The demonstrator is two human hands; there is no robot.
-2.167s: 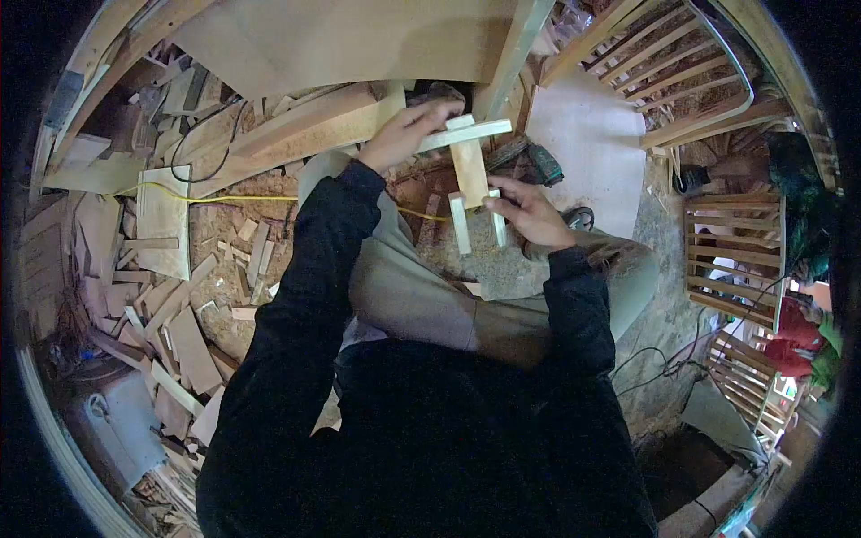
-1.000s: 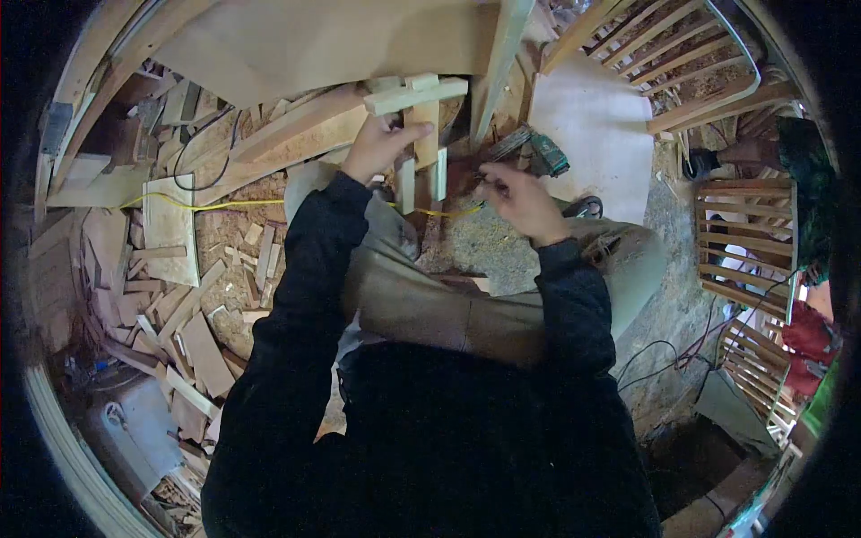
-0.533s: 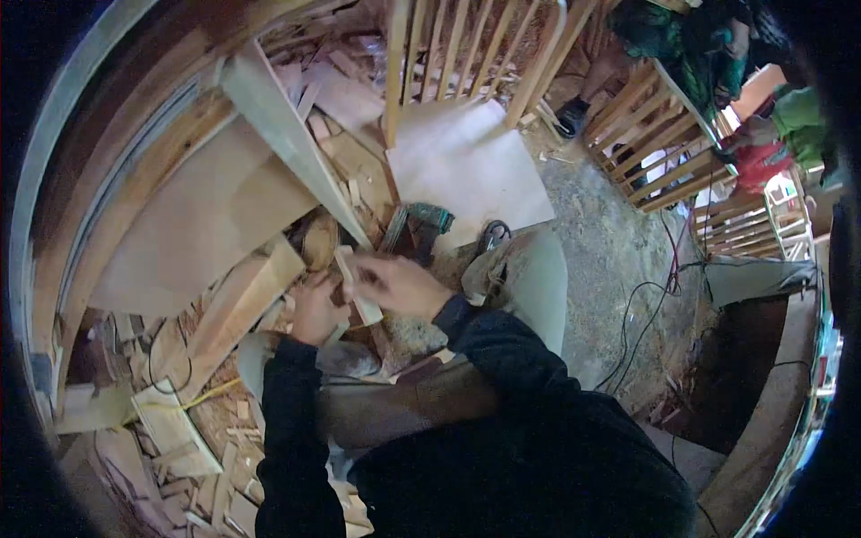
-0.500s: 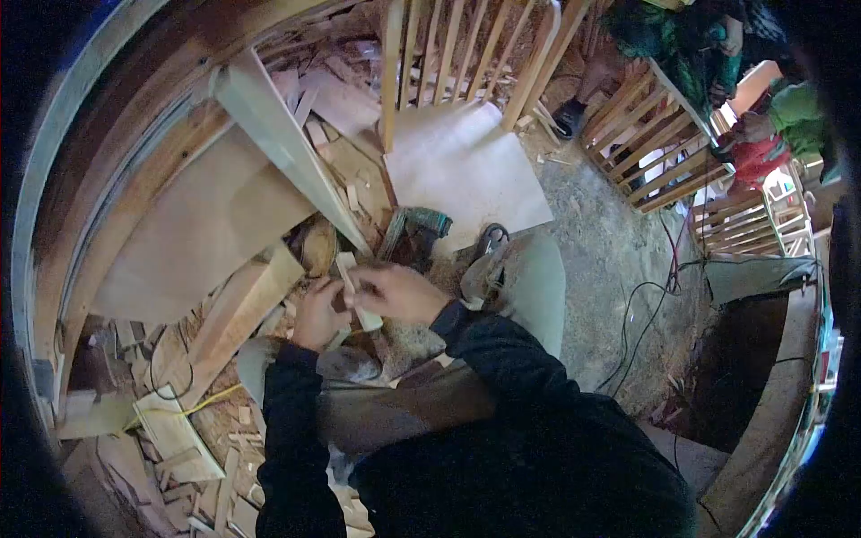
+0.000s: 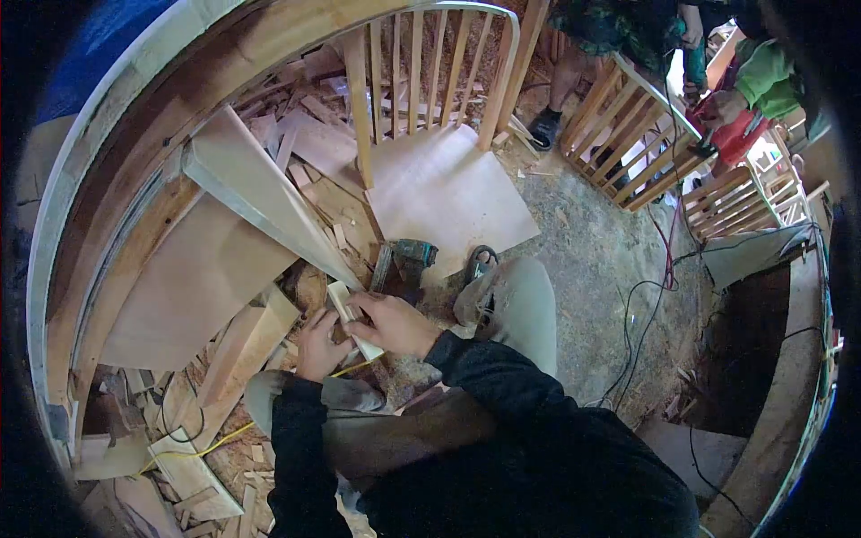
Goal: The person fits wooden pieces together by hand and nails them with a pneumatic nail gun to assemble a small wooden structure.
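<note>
A short, pale wooden strip (image 5: 339,296) lies slanted in front of my lap. My right hand (image 5: 401,325) is closed over it, thumb and fingers across its middle. On the near side, my left hand (image 5: 317,348) has curled fingers pressing on the strip's left edge; a small gap shows between its thumb and forefinger. Just beyond the hands, a teal and black power tool (image 5: 414,255) rests on the floor. Beside the strip's far end is the lower tip of a long, pale board (image 5: 269,202) that slopes down from the upper left.
A wooden beam (image 5: 247,341) and scrap pieces lie to my left, with a yellow cord (image 5: 220,439). A pale sheet (image 5: 448,197) lies ahead below a slatted wooden frame (image 5: 417,81). Black cables (image 5: 632,332) cross the right floor. Other people work near slatted frames (image 5: 628,134) at upper right.
My view has shifted a little. The right hand, blurred earlier, is now steady and closed on the strip, while the left hand stays against the strip's edge.
</note>
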